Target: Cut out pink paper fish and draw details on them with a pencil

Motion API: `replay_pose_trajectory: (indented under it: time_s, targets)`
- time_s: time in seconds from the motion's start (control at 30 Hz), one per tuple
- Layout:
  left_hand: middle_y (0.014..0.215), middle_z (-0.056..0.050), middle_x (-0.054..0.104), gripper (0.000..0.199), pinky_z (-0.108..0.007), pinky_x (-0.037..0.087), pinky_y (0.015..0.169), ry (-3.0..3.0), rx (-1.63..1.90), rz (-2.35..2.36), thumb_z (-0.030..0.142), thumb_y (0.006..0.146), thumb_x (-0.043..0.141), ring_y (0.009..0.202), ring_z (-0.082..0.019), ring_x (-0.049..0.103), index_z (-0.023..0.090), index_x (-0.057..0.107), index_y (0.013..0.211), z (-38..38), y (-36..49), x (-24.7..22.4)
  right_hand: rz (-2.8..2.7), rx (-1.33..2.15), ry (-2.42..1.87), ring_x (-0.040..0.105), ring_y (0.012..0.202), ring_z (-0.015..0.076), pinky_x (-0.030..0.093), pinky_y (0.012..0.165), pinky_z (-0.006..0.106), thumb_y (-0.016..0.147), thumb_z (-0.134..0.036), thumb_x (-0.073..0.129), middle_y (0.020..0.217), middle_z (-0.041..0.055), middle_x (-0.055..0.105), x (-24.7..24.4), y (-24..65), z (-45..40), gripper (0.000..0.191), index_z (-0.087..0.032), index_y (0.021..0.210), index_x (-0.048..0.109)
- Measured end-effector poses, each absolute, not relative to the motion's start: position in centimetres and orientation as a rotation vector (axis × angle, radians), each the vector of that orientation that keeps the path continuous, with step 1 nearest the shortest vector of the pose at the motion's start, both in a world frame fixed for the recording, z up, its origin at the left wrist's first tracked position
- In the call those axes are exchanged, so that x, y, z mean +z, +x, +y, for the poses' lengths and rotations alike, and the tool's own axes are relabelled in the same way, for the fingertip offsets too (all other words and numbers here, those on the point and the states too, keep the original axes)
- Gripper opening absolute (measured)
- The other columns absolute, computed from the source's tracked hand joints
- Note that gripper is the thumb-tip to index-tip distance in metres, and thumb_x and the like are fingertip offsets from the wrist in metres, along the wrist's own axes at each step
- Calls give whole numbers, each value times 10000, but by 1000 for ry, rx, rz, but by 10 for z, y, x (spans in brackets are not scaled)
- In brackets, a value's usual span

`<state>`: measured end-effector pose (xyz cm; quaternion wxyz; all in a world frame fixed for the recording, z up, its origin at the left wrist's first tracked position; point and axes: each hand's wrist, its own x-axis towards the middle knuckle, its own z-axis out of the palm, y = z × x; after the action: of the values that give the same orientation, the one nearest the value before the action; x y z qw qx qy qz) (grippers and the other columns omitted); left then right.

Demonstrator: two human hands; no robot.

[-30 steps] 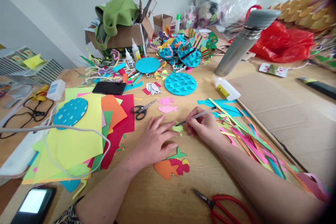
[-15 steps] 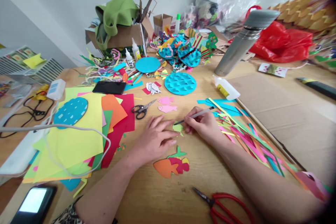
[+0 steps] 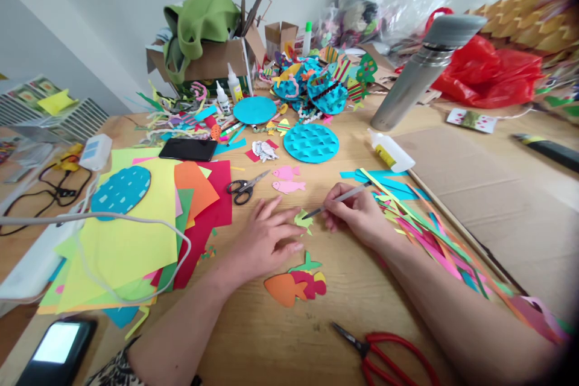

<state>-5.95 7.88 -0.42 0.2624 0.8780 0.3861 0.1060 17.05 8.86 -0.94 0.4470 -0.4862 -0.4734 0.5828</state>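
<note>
My right hand (image 3: 355, 211) is closed around a slim grey pen (image 3: 337, 200), its dark tip over a small light-green paper fish (image 3: 304, 221). On the left edge of that fish rest the fingertips of my left hand (image 3: 271, 235), which lies flat with fingers spread. Two pink paper fish (image 3: 287, 186) lie just beyond, beside black-handled scissors (image 3: 244, 188). Nearer to me, an orange paper cutout (image 3: 281, 289) overlaps red and yellow pieces, with a green cutout (image 3: 308, 262) above them.
Red-handled scissors (image 3: 389, 350) lie at the front. Coloured paper sheets (image 3: 136, 253) and a cable are at left, paper strips (image 3: 434, 241) and cardboard (image 3: 493, 193) at right. A glue bottle (image 3: 392, 152), a grey flask (image 3: 411, 78) and a blue textured disc (image 3: 311, 143) stand or lie farther back.
My right hand and the pen have shifted slightly to the right, and the pen tip has moved on the green fish. My left hand stays nearly in place.
</note>
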Motion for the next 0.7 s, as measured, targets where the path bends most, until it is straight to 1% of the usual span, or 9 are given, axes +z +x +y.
replay_pose_trajectory:
  time_s: [0.17,0.33,0.53,0.7]
  targets:
    - [1464,10,526,264,-583,161,1189,2376,273,1039,333,932,611,1474,-306,239,321,710,1177,79,-60,-3,-1185,1411,-1247,600,414,125,512,398,218,695,-339,785,516,-2,646,-9,167,89,279,-178,713,558]
    - [1476,15,513,262,-588,161,1188,2389,260,1028,313,932,610,1478,-304,227,328,712,1173,80,-60,-3,-1196,1393,-1227,620,425,144,516,395,233,722,-358,766,533,6,664,-13,166,89,291,-190,759,531]
    - [1489,28,497,265,-593,167,1185,2390,245,1022,318,932,610,1481,-309,215,339,710,1177,80,-60,-2,-1214,1367,-1210,614,416,134,512,401,229,760,-376,744,537,6,670,-17,166,89,291,-195,768,516]
    - [1481,15,506,269,-602,175,1179,2390,257,1017,317,928,618,1478,-313,221,338,710,1180,80,-60,-2,-1230,1365,-1226,622,424,135,515,405,229,758,-404,747,540,10,676,-17,166,89,311,-195,767,516]
